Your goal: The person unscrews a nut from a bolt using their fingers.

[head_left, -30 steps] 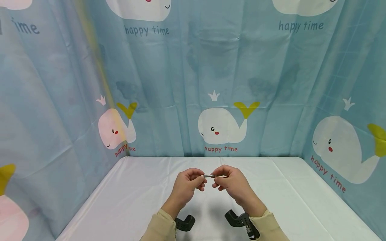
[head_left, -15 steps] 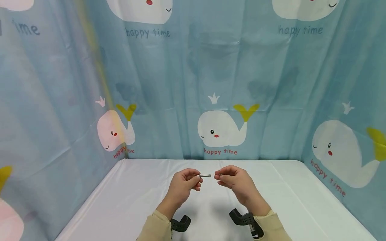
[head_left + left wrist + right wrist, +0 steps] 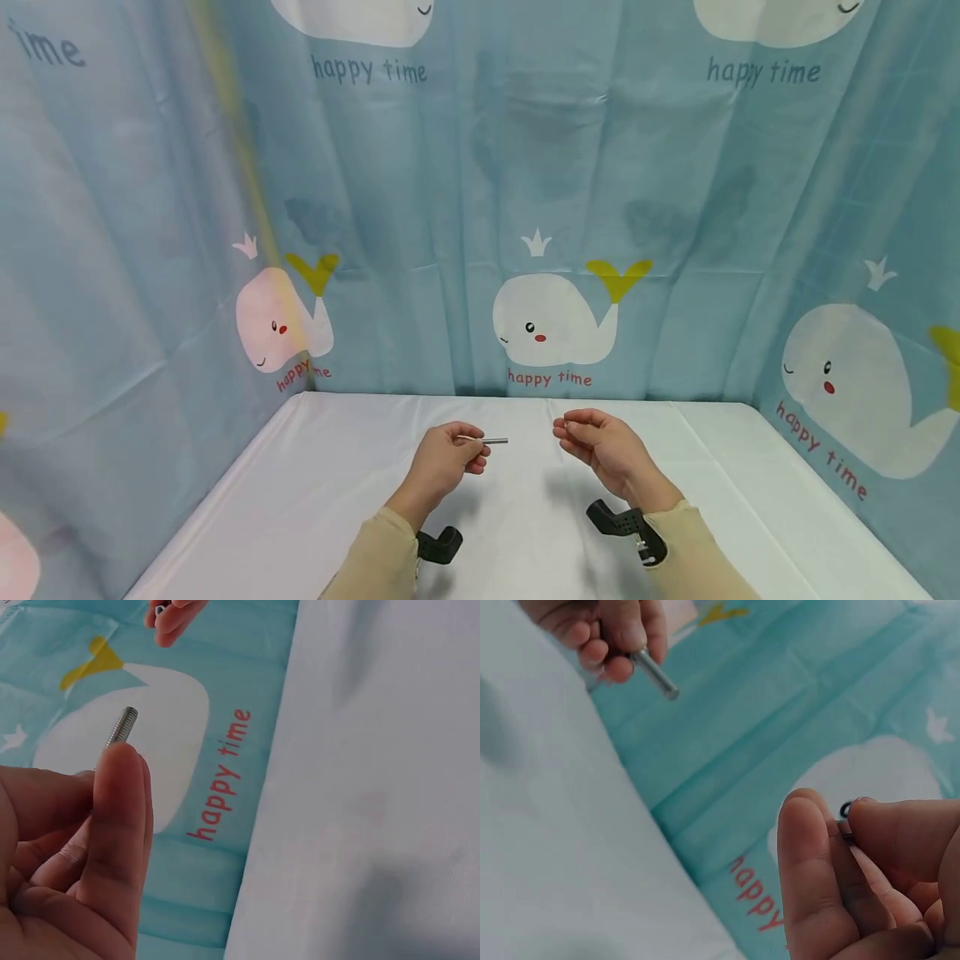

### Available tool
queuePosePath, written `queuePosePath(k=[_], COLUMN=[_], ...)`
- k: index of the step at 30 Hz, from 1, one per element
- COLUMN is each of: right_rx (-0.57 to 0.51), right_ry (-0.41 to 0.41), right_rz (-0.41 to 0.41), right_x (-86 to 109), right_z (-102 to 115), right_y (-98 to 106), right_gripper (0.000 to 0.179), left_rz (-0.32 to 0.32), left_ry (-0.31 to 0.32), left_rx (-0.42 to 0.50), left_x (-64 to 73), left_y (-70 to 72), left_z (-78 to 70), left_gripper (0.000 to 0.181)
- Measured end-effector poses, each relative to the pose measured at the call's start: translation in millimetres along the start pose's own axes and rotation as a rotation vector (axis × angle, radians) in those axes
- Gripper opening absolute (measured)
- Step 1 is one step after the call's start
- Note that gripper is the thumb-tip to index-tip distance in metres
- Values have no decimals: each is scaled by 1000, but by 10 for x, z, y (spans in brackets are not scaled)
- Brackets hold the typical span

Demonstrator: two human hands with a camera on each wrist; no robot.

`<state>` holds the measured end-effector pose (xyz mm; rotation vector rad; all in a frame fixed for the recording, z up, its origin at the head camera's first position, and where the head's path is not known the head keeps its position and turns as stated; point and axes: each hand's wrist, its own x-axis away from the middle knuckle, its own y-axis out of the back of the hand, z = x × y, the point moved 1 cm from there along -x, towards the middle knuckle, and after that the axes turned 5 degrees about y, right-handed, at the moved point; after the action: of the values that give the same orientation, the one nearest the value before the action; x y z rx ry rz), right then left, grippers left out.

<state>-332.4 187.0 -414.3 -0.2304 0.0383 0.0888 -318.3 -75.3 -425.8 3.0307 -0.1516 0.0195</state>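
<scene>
My left hand (image 3: 441,458) pinches a thin silver bolt (image 3: 496,440) between thumb and fingers. Its free end points right, and thread shows on it (image 3: 122,727) in the left wrist view; the other end is hidden in the fingers. Apart from it, on the right, my right hand (image 3: 615,454) pinches a small metal ring (image 3: 846,809) between thumb and fingertips. Shiny metal (image 3: 845,831) also shows just below the ring; whether it is a separate piece I cannot tell. Both hands are raised over the white table (image 3: 525,533).
A black wrist camera mount (image 3: 441,546) sits on the left wrist, another mount (image 3: 626,525) on the right. Behind the table and along its sides hangs a blue curtain (image 3: 420,208) printed with white whales.
The hands have drawn apart. My right hand has come off the bolt's end and moved right with the small metal ring; my left hand has moved left with the bolt, whose free end now shows.
</scene>
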Motion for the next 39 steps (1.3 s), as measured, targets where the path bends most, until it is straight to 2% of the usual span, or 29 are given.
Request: queuePosePath(k=[7,14,20,25,28,33,39], right_rx=[3,27,16,44,66,104,141], right_ry=[-88,-153,-218,-256,-259,-261,-256], right_rz=[-40,-80,-103,-125,-126,-121,-121], right_x=[-128,-190,-173,-160,-170,-169,-149], right_z=[-295,-545,-649,-709,-726,-717,-674], right_y=[184,307,347,391,401,378,339], right_gripper=[28,36,38,34,33,32,32], left_rz=[-27,-39,-54,-49,-40,-31,-26], left_ry=[56,102,215,254,268,325,349], left_rx=[-56,-120,-126,-92,-85,-76,-71], left_x=[-90,-150,-171,-185,-223,-284,-313], left_y=[-60,-127,-153,-162,-162,-143,-121], left_z=[191,392,517,561,560,557,553], left_gripper=[13,11,9,9,9,9,8])
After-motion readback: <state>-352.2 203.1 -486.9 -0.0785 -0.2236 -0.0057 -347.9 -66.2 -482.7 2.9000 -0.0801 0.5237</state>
